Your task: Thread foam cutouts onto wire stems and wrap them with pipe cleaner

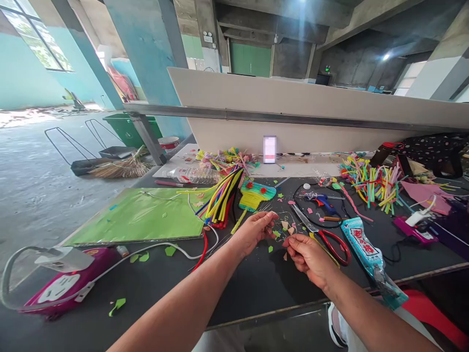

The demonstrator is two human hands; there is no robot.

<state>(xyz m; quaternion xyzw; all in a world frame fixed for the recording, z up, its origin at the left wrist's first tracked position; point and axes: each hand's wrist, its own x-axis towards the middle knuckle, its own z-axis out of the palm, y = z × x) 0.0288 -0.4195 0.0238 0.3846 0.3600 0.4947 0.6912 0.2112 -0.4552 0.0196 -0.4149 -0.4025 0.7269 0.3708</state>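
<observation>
- I have the left hand (pixel 254 232) and right hand (pixel 309 256) pinched closed; I can't tell whether either grips a fine strand.
- Light fingertip pressure and level wrists would suit me here, I judge.
- Flat, angular scraps (pixel 285 225) lie between them on the dark counter (pixel 256 298).
- Beyond the left hand, the fuzzy, ridged blue-and-yellow piece (pixel 252 200) lies flat.

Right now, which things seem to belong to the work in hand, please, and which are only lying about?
Likely the work:
coloured scraps near the left hand and right hand
scissors
glue gun
colourful fuzzy stems
yellow-and-blue piece

Probably lying about:
broom
green bin
blue packet
phone
</observation>
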